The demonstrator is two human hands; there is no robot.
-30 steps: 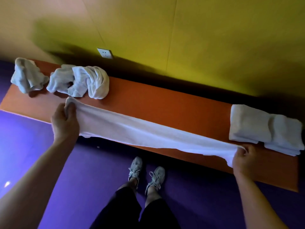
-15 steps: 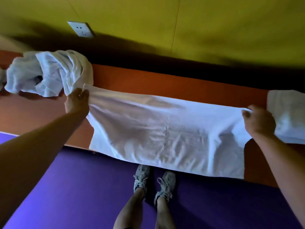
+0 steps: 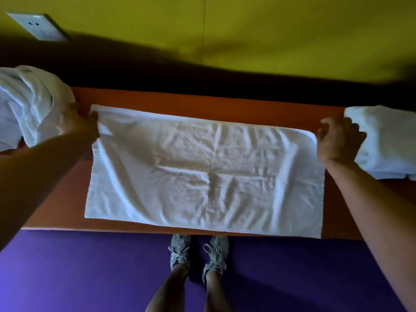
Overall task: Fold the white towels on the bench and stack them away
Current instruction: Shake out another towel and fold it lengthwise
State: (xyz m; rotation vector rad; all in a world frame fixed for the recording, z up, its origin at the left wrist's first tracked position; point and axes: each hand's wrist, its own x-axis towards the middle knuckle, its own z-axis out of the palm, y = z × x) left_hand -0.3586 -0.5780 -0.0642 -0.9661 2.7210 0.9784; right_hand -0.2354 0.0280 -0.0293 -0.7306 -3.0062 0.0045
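No legible writing. Left hand (image 3: 77, 122) and right hand (image 3: 338, 140) pinch the flat towel (image 3: 202, 174) on the orange desk (image 3: 202, 102); yellow wall (image 3: 270, 30), purple floor (image 3: 90, 266).

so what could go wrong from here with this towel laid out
1. The spread towel reaches the bench front edge at its near right corner, so it might slide off.
2. It is wrinkled, so folding now may set creases.
3. The right hand is close to the folded towels and could knock them; the left hand is beside the crumpled pile.
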